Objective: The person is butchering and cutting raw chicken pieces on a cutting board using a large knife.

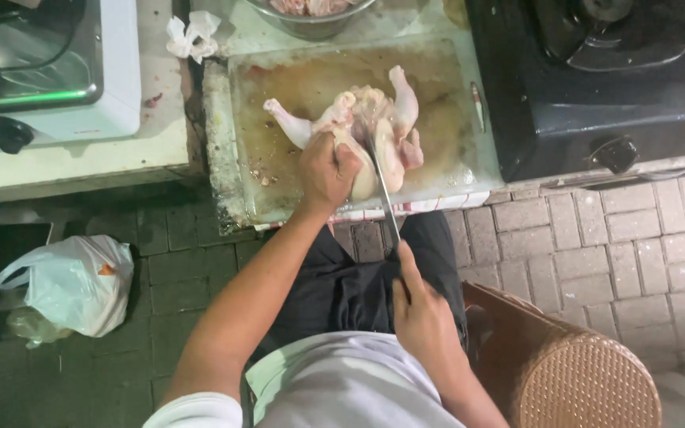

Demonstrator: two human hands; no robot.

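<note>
The left hand [327, 170] is gripping the raw chicken [370, 131], pinning it on the cutting board [279, 87]. The right hand [422, 317] is clenching a knife [382, 186], its blade lying against the carcass. Judging by the bird being largely whole, with both legs attached, most cutting is remaining.

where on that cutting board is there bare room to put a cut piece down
Bare room lies on the stained white cutting board right of the raw plucked chicken, and along its far edge near the metal bowl. The middle is crowded: left hand grips the chicken, right hand holds the long knife.
</note>
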